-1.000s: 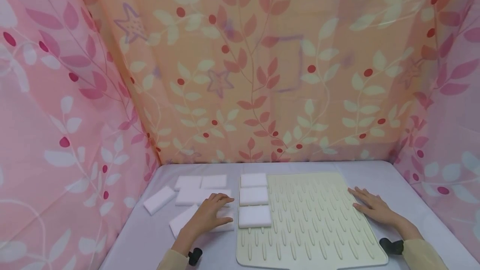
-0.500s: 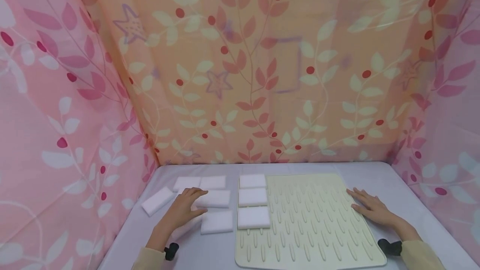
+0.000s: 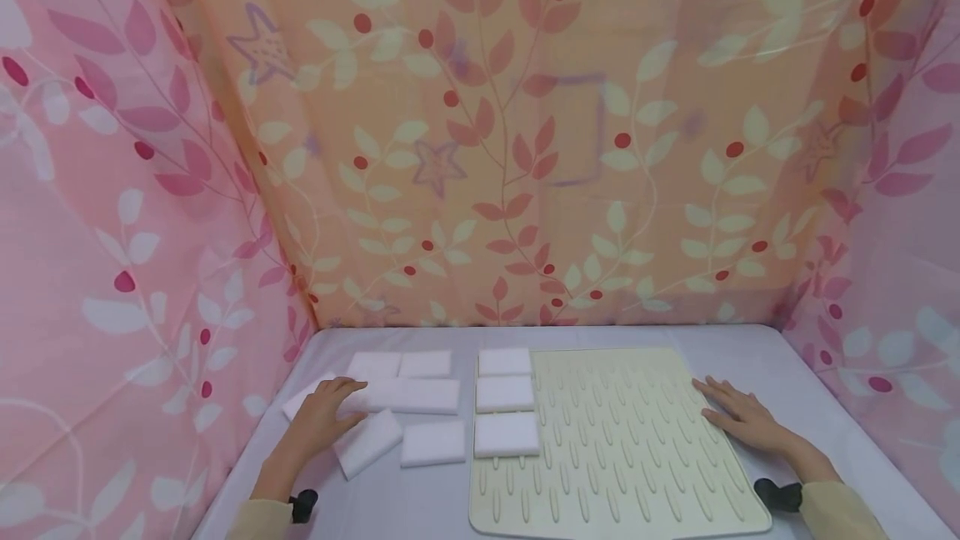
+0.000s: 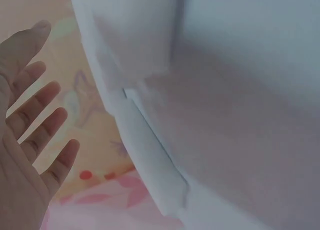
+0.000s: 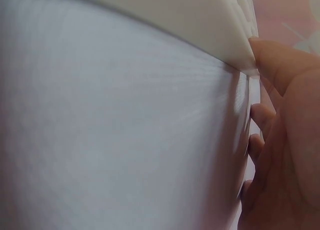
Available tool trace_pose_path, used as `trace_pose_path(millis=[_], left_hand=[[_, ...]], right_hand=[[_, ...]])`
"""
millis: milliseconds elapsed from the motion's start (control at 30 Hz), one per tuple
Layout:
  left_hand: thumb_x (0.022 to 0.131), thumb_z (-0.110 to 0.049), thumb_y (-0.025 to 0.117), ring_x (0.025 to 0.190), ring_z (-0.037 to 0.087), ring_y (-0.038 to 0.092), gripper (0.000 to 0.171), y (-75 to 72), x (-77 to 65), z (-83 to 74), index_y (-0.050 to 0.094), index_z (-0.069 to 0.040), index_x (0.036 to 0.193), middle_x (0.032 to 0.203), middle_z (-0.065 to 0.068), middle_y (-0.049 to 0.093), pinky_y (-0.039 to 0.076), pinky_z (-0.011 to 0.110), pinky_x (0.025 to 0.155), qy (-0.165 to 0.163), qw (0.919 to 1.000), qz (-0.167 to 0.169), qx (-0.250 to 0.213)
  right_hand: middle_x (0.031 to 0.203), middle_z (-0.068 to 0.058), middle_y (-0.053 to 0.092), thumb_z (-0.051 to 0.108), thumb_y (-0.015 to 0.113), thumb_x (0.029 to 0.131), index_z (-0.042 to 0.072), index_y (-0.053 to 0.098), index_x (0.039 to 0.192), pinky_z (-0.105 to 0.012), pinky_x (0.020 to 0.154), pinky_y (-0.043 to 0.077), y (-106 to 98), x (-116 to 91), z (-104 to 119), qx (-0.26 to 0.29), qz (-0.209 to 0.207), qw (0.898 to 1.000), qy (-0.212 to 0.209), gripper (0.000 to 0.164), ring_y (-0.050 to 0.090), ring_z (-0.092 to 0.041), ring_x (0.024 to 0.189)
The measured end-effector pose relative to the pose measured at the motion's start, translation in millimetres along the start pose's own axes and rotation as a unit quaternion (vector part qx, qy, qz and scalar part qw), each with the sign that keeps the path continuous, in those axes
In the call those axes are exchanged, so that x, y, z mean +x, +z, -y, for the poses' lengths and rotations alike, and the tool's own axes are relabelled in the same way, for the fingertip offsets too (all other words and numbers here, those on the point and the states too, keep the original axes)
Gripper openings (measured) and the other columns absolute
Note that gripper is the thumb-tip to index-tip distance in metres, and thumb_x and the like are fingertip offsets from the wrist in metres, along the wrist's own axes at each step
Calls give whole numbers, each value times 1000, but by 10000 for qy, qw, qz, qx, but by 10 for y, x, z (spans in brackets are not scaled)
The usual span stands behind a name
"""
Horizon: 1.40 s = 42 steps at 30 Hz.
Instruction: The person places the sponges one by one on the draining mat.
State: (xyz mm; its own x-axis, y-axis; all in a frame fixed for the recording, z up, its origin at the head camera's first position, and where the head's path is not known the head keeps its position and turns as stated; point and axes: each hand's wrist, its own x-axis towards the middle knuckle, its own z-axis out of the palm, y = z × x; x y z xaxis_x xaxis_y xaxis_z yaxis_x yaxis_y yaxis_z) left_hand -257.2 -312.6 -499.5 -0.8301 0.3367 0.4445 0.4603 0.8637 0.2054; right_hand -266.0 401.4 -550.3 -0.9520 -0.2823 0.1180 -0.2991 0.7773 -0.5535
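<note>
My left hand (image 3: 318, 422) hovers over the left group of white sponge blocks, near a tilted sponge block (image 3: 369, 442) and partly covering another sponge block (image 3: 300, 398) at the far left. In the left wrist view its fingers (image 4: 59, 162) are spread and hold nothing. My right hand (image 3: 742, 419) rests at the right edge of a cream ridged mat (image 3: 630, 448). The right wrist view has its thumb touching the mat's rim (image 5: 220, 35), with the fingers on the white tabletop. Three sponge blocks, the nearest one (image 3: 507, 434) included, form a column along the mat's left edge.
Left of the mat lie more sponge blocks: a flat one (image 3: 433, 443) in front, a pair end to end (image 3: 420, 396) behind it, and two at the back (image 3: 426, 363). Floral curtains (image 3: 525, 148) enclose the white table (image 3: 420, 507) at the back and sides.
My left hand has moved left from beside the mat, across the loose sponge blocks, uncovering the tilted one. My right hand and the column on the mat have stayed put.
</note>
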Motion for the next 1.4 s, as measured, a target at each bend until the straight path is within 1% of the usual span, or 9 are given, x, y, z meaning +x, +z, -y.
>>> trace_pose_path(millis=[233, 367, 600, 767, 933, 1033, 1167, 1300, 1400], left_hand=[[74, -21, 77, 100, 36, 53, 41, -94, -97, 201, 65, -7, 111, 110, 11, 60, 45, 56, 73, -388, 9988, -247, 164], [73, -20, 77, 99, 40, 53, 41, -124, -165, 308, 65, -5, 109, 110, 15, 59, 44, 59, 73, -422, 9979, -408, 276], [73, -20, 77, 101, 43, 51, 45, -118, -252, 482, 63, -2, 111, 113, 21, 56, 43, 61, 74, -504, 9975, -341, 348], [74, -21, 76, 106, 45, 47, 47, -133, -297, 590, 61, -1, 114, 117, 24, 54, 42, 64, 74, -877, 9954, -92, 384], [74, -26, 76, 105, 49, 46, 51, -195, -341, 635, 59, 0, 115, 119, 28, 52, 40, 68, 75, -1263, 9910, 193, 392], [74, -31, 75, 103, 50, 46, 57, -224, -363, 664, 57, 3, 117, 118, 30, 51, 40, 67, 77, -1499, 9871, 464, 313], [76, -35, 74, 101, 48, 48, 62, -235, -391, 713, 53, 3, 121, 117, 30, 52, 41, 65, 80, -1852, 9783, 905, 222], [77, -32, 73, 98, 46, 50, 60, -234, -400, 745, 53, 3, 122, 117, 31, 53, 43, 63, 79, -1923, 9757, 1045, 89], [77, -27, 73, 96, 46, 51, 57, -230, -397, 765, 54, 4, 120, 115, 32, 53, 43, 62, 78, -1840, 9779, 997, -3]], right_hand=[[142, -34, 27, 32, 55, 91, 9, 39, 140, -73, 95, 5, 9, 2, -18, -112, -39, 9999, -13, 56, 18, -59, 127], [142, -34, 27, 32, 55, 91, 9, 39, 140, -73, 95, 4, 0, 2, -10, -95, -33, 9999, 16, 56, 17, -59, 127], [142, -33, 27, 33, 55, 91, 10, 38, 141, -73, 95, 4, -15, 20, -12, -138, -27, 9999, 3, 57, 17, -58, 128], [142, -33, 27, 33, 55, 91, 9, 39, 140, -73, 95, 4, -3, 24, -21, -128, -58, 9999, -1, 56, 17, -59, 127], [142, -33, 27, 33, 55, 91, 9, 39, 140, -73, 96, 3, 21, 16, -15, -96, -35, 9999, 42, 57, 17, -58, 128], [142, -33, 27, 34, 55, 91, 9, 39, 140, -73, 96, 3, 23, 9, -13, -82, -26, 9999, 63, 57, 16, -58, 128], [142, -33, 27, 33, 55, 91, 9, 39, 140, -73, 96, 3, 19, 8, -10, -72, -17, 10000, 43, 56, 16, -58, 128], [142, -33, 27, 33, 55, 91, 8, 39, 139, -73, 95, 4, 11, 8, -5, -105, -29, 9999, 28, 57, 17, -58, 128], [142, -34, 27, 33, 55, 91, 7, 40, 139, -73, 95, 4, 7, 8, -3, -88, -37, 10000, 24, 57, 17, -59, 127]])
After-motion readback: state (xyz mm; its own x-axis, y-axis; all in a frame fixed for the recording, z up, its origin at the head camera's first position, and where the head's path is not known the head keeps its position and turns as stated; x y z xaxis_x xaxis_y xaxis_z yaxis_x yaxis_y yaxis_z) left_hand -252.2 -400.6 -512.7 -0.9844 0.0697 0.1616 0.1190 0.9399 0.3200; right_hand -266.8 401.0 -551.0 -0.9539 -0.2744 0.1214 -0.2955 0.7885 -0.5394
